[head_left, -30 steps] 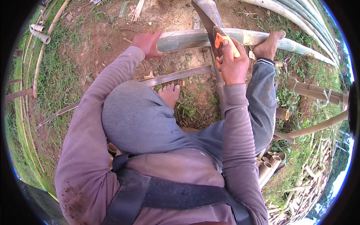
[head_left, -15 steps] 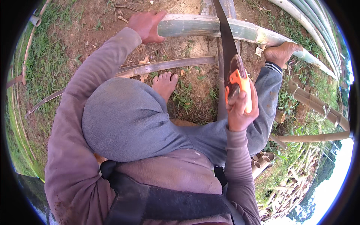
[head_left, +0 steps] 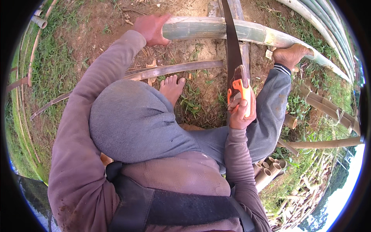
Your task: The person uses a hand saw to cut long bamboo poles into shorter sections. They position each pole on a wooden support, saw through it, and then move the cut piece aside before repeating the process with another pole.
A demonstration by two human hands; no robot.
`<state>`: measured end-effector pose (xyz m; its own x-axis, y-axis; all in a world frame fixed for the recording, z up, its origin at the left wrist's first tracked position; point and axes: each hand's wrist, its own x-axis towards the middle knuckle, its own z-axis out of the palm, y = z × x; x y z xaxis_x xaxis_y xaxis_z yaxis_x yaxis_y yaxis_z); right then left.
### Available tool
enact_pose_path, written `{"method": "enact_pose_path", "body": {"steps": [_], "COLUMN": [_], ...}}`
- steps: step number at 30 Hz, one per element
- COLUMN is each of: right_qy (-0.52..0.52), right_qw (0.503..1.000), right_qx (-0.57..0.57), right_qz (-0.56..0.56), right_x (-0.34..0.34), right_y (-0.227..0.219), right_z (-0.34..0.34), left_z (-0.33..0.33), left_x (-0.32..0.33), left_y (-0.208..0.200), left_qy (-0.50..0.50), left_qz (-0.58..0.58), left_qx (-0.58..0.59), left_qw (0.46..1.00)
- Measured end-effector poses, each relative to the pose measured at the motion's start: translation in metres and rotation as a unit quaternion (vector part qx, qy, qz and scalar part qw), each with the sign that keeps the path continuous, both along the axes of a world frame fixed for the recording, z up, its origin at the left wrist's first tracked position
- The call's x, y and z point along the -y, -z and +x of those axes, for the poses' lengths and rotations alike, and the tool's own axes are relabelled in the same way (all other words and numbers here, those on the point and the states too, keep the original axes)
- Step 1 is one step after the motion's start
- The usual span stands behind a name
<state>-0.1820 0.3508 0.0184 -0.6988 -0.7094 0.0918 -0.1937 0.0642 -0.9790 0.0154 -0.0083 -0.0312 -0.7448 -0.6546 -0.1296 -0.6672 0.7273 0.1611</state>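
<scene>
A thick green bamboo pole point(head_left: 197, 29) lies crosswise in front of me, its left end under my left hand point(head_left: 152, 30). The fingers of that hand wrap over the pole's end, thumb on the near side. My right hand point(head_left: 243, 112) is closed round the orange handle of a hand saw point(head_left: 233, 50). The dark blade points away from me and crosses the pole right of its middle; whether its teeth have entered the bamboo I cannot tell. My bare right foot point(head_left: 291, 56) presses on the pole farther right.
Under the pole runs a length of wood point(head_left: 244, 58) pointing away from me. A split bamboo strip point(head_left: 177, 69) lies nearer, by my left foot point(head_left: 172, 88). Long green poles point(head_left: 324, 27) lie at the far right. Short cut bamboo tubes point(head_left: 266, 174) and a heap of pieces point(head_left: 309, 189) are at lower right.
My right hand has drawn slightly left and inward with the saw, so the handle sits lower and more upright. The left hand and the pole have hardly moved.
</scene>
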Motion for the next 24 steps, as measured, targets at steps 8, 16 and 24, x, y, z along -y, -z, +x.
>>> {"method": "enact_pose_path", "body": {"steps": [8, 16, 24], "right_qy": [0.022, 0.025, 0.015], "right_qw": [0.994, 0.997, 0.999], "right_qx": [-0.079, -0.07, -0.041], "right_qz": [0.067, -0.005, 0.01], "right_x": [-0.034, 0.106, 0.061], "right_y": [-0.026, -0.001, 0.011], "right_z": [0.016, -0.019, -0.008], "left_z": [0.021, 0.004, 0.001], "left_x": [-0.009, -0.011, -0.011], "left_y": [0.006, -0.011, -0.017], "left_qy": [-0.016, -0.037, -0.028], "left_qz": [-0.034, 0.005, 0.007], "left_qx": [-0.003, 0.059, 0.026], "left_qw": [0.999, 0.998, 0.999]}}
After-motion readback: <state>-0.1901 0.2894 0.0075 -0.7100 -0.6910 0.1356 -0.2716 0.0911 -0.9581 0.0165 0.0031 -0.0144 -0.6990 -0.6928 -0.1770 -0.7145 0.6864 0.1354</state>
